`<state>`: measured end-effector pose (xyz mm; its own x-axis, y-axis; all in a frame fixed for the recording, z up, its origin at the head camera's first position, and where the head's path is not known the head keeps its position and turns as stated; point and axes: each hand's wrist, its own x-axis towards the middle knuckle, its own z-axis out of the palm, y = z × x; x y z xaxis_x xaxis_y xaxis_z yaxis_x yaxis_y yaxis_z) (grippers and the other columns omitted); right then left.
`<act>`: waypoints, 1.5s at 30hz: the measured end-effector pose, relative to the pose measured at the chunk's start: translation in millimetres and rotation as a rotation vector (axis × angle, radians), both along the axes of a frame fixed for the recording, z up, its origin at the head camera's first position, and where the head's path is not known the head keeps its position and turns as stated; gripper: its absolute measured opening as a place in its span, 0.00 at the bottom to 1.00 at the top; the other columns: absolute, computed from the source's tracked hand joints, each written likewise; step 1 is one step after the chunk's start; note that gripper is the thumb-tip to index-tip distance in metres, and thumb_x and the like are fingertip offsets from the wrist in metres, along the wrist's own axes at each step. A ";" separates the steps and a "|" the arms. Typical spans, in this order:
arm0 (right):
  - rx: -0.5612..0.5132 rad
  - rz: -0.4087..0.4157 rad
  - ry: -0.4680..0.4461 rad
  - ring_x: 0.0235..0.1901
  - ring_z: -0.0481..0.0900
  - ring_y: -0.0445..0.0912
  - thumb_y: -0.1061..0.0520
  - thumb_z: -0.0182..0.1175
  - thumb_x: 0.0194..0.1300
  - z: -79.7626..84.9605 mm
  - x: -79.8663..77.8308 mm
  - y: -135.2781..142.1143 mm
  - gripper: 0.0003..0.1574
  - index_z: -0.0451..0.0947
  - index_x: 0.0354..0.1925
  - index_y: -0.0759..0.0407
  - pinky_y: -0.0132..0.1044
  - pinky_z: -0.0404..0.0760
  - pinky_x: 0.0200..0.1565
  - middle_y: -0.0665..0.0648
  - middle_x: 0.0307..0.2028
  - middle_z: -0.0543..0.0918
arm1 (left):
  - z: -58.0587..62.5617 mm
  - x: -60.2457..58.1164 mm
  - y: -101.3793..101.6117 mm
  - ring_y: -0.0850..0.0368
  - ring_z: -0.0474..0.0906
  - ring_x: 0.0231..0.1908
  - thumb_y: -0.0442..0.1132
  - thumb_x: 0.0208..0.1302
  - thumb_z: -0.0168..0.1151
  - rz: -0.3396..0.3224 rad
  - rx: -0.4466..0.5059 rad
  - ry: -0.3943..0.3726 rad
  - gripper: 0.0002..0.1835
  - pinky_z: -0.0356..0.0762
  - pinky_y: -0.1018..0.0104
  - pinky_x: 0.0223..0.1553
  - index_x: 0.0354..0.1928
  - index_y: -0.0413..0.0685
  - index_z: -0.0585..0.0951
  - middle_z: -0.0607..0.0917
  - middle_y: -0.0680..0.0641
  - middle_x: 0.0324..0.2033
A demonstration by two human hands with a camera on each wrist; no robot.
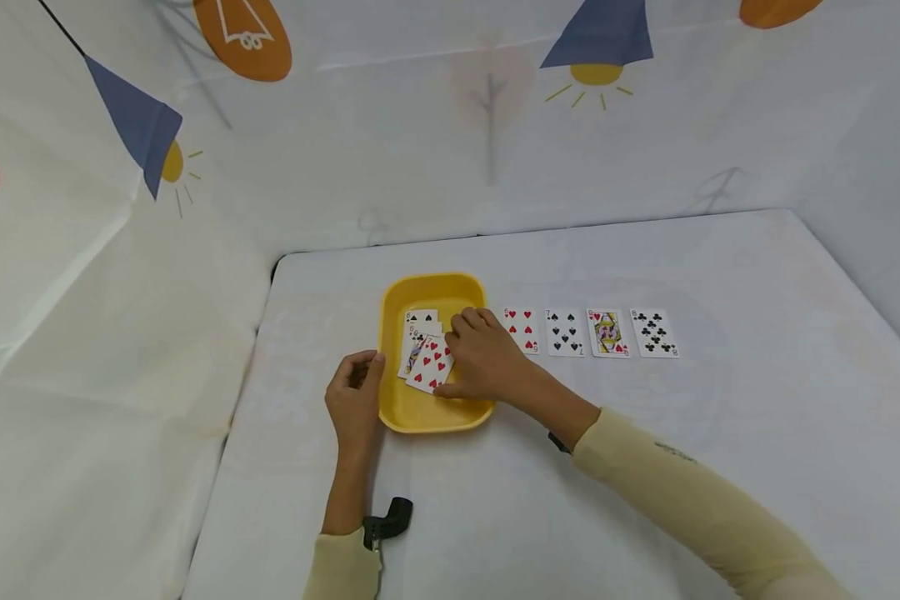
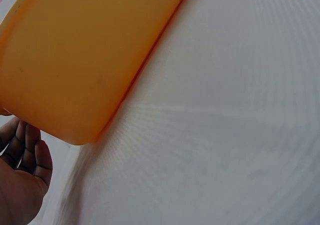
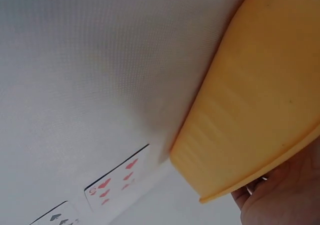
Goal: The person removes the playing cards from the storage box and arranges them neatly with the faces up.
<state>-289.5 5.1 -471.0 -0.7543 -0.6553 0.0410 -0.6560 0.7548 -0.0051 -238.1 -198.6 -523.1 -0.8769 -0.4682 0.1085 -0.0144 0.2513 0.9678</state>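
**Right hand [image 1: 491,360] pinches heart card [image 1: 429,367] in yellow tray [image 1: 435,421]**

Head view: on the worktop [image 1: 757,400], toward its far left corner, the right hand arches across the yellow tray's rim, its grip pinching the heart card; the left hand [image 1: 354,400] touches the opposite rim by the thumb. Left wrist: curled fingers [image 2: 30,152] meet the rim; whether they pinch it cannot be told. Right wrist: the hand bends over the rim.

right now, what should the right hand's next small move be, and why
I'd probably lift the top hearts card out of the yellow tray: the thumb and fingers of the right hand are at its right side, it overlaps the other cards there, and its face is only partly covered.
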 end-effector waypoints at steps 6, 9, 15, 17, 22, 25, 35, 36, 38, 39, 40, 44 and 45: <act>0.055 -0.047 -0.011 0.52 0.64 0.53 0.19 0.63 0.50 -5.8 -1.5 -3.3 0.53 0.80 0.49 0.62 0.48 0.60 0.63 0.58 0.47 0.74 | 0.0 -0.9 -0.9 0.55 0.75 0.37 0.49 0.68 0.66 -0.017 0.014 0.011 0.16 0.74 0.73 0.39 0.45 0.44 0.85 0.83 0.46 0.38; 0.072 -0.063 -0.020 0.52 0.64 0.53 0.17 0.62 0.49 -7.9 -2.0 -5.2 0.55 0.81 0.49 0.62 0.49 0.59 0.63 0.59 0.47 0.74 | 0.6 -1.0 -1.1 0.55 0.75 0.37 0.49 0.68 0.66 -0.017 0.013 0.010 0.15 0.74 0.73 0.39 0.45 0.44 0.85 0.83 0.46 0.38; 0.114 -0.082 -0.020 0.53 0.64 0.54 0.14 0.57 0.48 -10.8 -3.1 -10.3 0.56 0.81 0.49 0.61 0.51 0.57 0.64 0.59 0.48 0.74 | 1.0 -1.0 -1.5 0.55 0.75 0.37 0.49 0.68 0.66 -0.008 0.002 0.001 0.15 0.74 0.72 0.39 0.45 0.45 0.85 0.84 0.46 0.38; 0.130 -0.090 -0.022 0.54 0.64 0.54 0.14 0.57 0.48 -11.3 -3.1 -11.8 0.57 0.81 0.49 0.61 0.52 0.56 0.65 0.59 0.49 0.74 | 0.8 -1.1 -1.8 0.55 0.75 0.37 0.49 0.68 0.66 -0.009 0.005 0.003 0.15 0.74 0.73 0.39 0.45 0.44 0.85 0.84 0.46 0.38; 0.160 -0.101 -0.025 0.56 0.65 0.54 0.15 0.57 0.50 -10.4 -3.2 -13.9 0.55 0.82 0.50 0.60 0.54 0.54 0.66 0.59 0.50 0.75 | 5.8 0.2 0.1 0.55 0.75 0.36 0.47 0.69 0.65 -0.010 0.010 0.001 0.14 0.73 0.74 0.39 0.45 0.43 0.85 0.84 0.45 0.38; 0.164 -0.107 -0.027 0.55 0.65 0.54 0.16 0.57 0.50 -8.8 -3.0 -14.9 0.53 0.82 0.48 0.59 0.54 0.54 0.65 0.58 0.49 0.76 | 6.1 0.1 0.5 0.55 0.75 0.37 0.47 0.69 0.65 -0.006 -0.001 -0.004 0.14 0.73 0.74 0.39 0.45 0.43 0.85 0.84 0.46 0.38; 0.148 -0.110 -0.015 0.54 0.65 0.53 0.13 0.56 0.47 -9.1 1.7 -23.1 0.57 0.83 0.45 0.61 0.55 0.52 0.65 0.57 0.45 0.76 | 0.5 -0.4 -1.7 0.55 0.76 0.38 0.50 0.68 0.65 -0.003 0.000 0.004 0.14 0.75 0.73 0.41 0.45 0.46 0.85 0.84 0.48 0.38; 0.152 -0.111 -0.014 0.54 0.65 0.53 0.13 0.56 0.47 -9.8 1.6 -23.4 0.57 0.83 0.46 0.61 0.55 0.52 0.65 0.57 0.46 0.76 | 0.2 -0.4 -1.5 0.55 0.76 0.38 0.50 0.68 0.65 -0.003 -0.003 0.003 0.14 0.75 0.73 0.41 0.45 0.46 0.85 0.84 0.48 0.38; 0.158 -0.115 -0.015 0.55 0.64 0.53 0.13 0.57 0.47 -10.8 0.9 -23.5 0.56 0.82 0.47 0.61 0.55 0.51 0.65 0.57 0.46 0.76 | 0.0 -0.4 -1.3 0.55 0.76 0.37 0.49 0.68 0.65 -0.005 -0.001 0.006 0.14 0.74 0.73 0.40 0.45 0.46 0.85 0.84 0.47 0.38; 0.157 -0.118 -0.017 0.55 0.64 0.53 0.14 0.57 0.47 -11.0 0.3 -23.1 0.56 0.82 0.48 0.60 0.55 0.51 0.65 0.57 0.46 0.75 | 0.0 -0.5 -1.1 0.55 0.76 0.37 0.48 0.68 0.66 -0.005 0.001 0.010 0.14 0.74 0.73 0.40 0.45 0.45 0.85 0.84 0.47 0.38; 0.151 -0.121 -0.020 0.55 0.64 0.53 0.14 0.59 0.47 -11.0 -0.3 -22.5 0.56 0.81 0.48 0.60 0.55 0.52 0.64 0.57 0.47 0.75 | 0.1 -0.6 -0.8 0.55 0.76 0.37 0.48 0.68 0.66 -0.006 0.000 0.009 0.14 0.74 0.73 0.40 0.45 0.45 0.85 0.84 0.47 0.38; 0.106 -0.129 -0.045 0.56 0.62 0.53 0.16 0.63 0.46 -8.6 -2.5 -17.6 0.57 0.78 0.53 0.60 0.55 0.52 0.64 0.57 0.48 0.72 | 1.1 -0.7 0.4 0.56 0.75 0.37 0.47 0.68 0.66 -0.009 0.005 0.006 0.14 0.73 0.75 0.39 0.46 0.44 0.85 0.84 0.45 0.38; 0.093 -0.129 -0.052 0.56 0.62 0.53 0.16 0.64 0.45 -7.0 -3.1 -16.0 0.57 0.77 0.54 0.60 0.55 0.52 0.63 0.56 0.48 0.72 | 0.8 -0.6 0.4 0.56 0.75 0.37 0.47 0.68 0.66 -0.010 0.006 0.007 0.14 0.73 0.75 0.39 0.46 0.44 0.85 0.84 0.45 0.39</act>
